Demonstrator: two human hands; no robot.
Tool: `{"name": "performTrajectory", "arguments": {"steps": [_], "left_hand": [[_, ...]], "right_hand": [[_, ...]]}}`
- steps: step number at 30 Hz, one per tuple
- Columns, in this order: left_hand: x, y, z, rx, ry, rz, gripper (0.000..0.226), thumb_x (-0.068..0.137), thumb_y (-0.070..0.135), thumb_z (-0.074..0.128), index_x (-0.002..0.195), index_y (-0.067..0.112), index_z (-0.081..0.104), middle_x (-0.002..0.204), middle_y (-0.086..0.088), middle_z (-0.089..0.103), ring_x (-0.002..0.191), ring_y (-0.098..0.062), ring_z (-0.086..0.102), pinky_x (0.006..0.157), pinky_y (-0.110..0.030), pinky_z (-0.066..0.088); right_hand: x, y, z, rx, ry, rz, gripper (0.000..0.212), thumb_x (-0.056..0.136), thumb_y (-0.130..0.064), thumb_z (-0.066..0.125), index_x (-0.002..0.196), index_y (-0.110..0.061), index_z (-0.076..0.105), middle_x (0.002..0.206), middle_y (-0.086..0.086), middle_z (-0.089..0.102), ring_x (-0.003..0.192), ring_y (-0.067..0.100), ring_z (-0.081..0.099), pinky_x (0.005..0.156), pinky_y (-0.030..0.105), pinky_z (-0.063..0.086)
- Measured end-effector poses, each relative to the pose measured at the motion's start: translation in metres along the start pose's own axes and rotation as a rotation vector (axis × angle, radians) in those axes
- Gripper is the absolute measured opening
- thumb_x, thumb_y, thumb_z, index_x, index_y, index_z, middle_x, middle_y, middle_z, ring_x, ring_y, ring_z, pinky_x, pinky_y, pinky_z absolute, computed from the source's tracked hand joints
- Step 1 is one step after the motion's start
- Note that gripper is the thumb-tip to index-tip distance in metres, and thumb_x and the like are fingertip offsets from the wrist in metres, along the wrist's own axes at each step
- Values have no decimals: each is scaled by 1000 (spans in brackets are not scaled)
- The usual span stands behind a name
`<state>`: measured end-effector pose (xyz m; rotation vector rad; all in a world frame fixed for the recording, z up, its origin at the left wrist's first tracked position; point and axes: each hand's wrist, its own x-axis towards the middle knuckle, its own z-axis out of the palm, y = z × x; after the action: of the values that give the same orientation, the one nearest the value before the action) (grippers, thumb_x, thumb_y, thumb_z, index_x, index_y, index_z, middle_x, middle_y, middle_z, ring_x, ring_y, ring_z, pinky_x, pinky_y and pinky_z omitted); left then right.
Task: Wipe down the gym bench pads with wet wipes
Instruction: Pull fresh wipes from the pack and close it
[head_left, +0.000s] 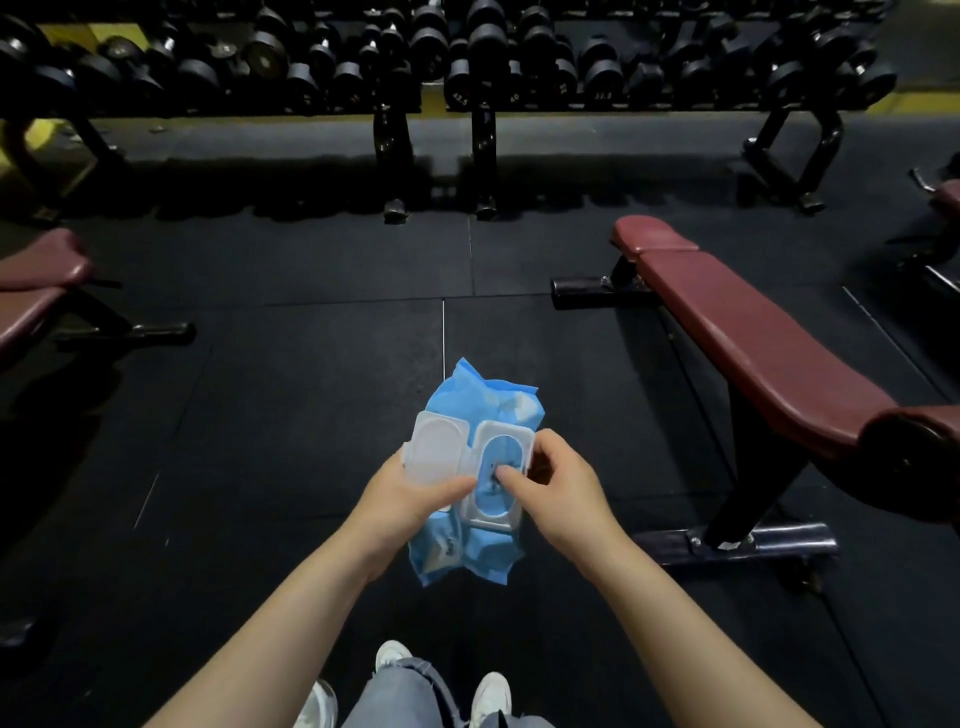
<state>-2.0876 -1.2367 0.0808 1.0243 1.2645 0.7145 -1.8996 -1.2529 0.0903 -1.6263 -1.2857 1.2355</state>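
A blue pack of wet wipes (470, 556) is held in front of me above the floor. Its white plastic lid (435, 447) is flipped open to the left, baring the oval opening. My left hand (410, 501) grips the pack from the left, thumb across its front. My right hand (558, 486) has its fingertips at the opening, pinching at something there; no wipe shows clearly. A maroon padded bench (753, 332) on a black frame stands to my right, running from far centre to near right.
Part of another maroon bench (36, 280) sits at the left edge, a third at the far right edge (948, 195). A long rack of black dumbbells (467, 57) spans the back. Black rubber floor tiles lie underfoot; my white shoes (491, 693) show at the bottom.
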Motion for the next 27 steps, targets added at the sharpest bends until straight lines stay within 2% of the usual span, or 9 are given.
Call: {"name": "performTrajectory", "arguments": {"steps": [3, 6, 10, 13, 15, 18, 20, 23, 27], "left_hand": [[2, -3, -4, 0, 74, -16, 39, 76, 23, 83, 112, 17, 69, 103, -4, 75, 97, -23, 72, 91, -53, 56], [5, -6, -2, -39, 126, -60, 35, 79, 20, 81, 111, 18, 68, 101, -4, 75, 97, -24, 72, 88, -52, 57], [1, -9, 5, -149, 205, -70, 32, 80, 16, 80, 110, 12, 68, 99, -9, 75, 92, -28, 73, 85, -53, 58], [-2, -6, 7, -194, 212, -43, 30, 82, 14, 77, 110, 7, 68, 101, -16, 74, 92, -32, 73, 83, -53, 59], [-2, -4, 7, -194, 201, -26, 30, 83, 14, 76, 111, 6, 68, 101, -16, 74, 94, -33, 73, 84, -54, 58], [-2, 0, 7, -167, 214, -11, 28, 84, 15, 76, 109, 9, 69, 99, -12, 75, 94, -30, 72, 85, -54, 58], [-2, 2, 8, -198, 237, -20, 26, 85, 14, 75, 109, 7, 68, 98, -13, 75, 93, -31, 73, 83, -52, 59], [-2, 4, 7, -262, 259, -34, 26, 86, 12, 73, 110, 4, 67, 99, -17, 75, 91, -35, 73, 81, -52, 59], [-1, 3, 4, -199, 303, -18, 27, 84, 16, 76, 108, 9, 68, 99, -12, 75, 91, -31, 73, 82, -55, 59]], "right_hand": [[-4, 1, 0, 0, -29, -13, 16, 86, -29, 72, 95, -31, 58, 93, -11, 68, 84, 4, 67, 72, 29, 60], [-7, 1, 1, -50, -16, -47, 25, 87, -28, 70, 103, -32, 51, 97, -13, 64, 86, -4, 62, 66, 18, 54], [-12, 7, 3, -209, 138, -275, 48, 84, -36, 71, 122, -36, 41, 115, -19, 50, 101, -1, 56, 78, 21, 53], [-13, 14, 6, -490, 201, -495, 42, 80, -44, 71, 116, -30, 55, 129, -13, 41, 116, 3, 42, 85, 21, 48], [-11, 15, 7, -508, 278, -551, 30, 80, -36, 74, 107, -26, 65, 133, -7, 44, 119, 6, 37, 86, 22, 46], [-7, 15, 5, -455, 385, -677, 12, 83, -20, 75, 94, -18, 73, 127, -1, 54, 115, 14, 45, 86, 30, 50], [-6, 14, 3, -432, 319, -768, 8, 84, -17, 72, 92, -14, 72, 119, 0, 58, 111, 15, 49, 88, 33, 50], [-10, 16, 0, -481, 115, -842, 8, 85, -12, 68, 93, -10, 70, 108, -2, 63, 104, 13, 55, 88, 33, 50], [-13, 14, 0, -421, 47, -719, 19, 93, -20, 56, 93, -12, 73, 101, -8, 66, 99, 6, 58, 85, 24, 50]]}}
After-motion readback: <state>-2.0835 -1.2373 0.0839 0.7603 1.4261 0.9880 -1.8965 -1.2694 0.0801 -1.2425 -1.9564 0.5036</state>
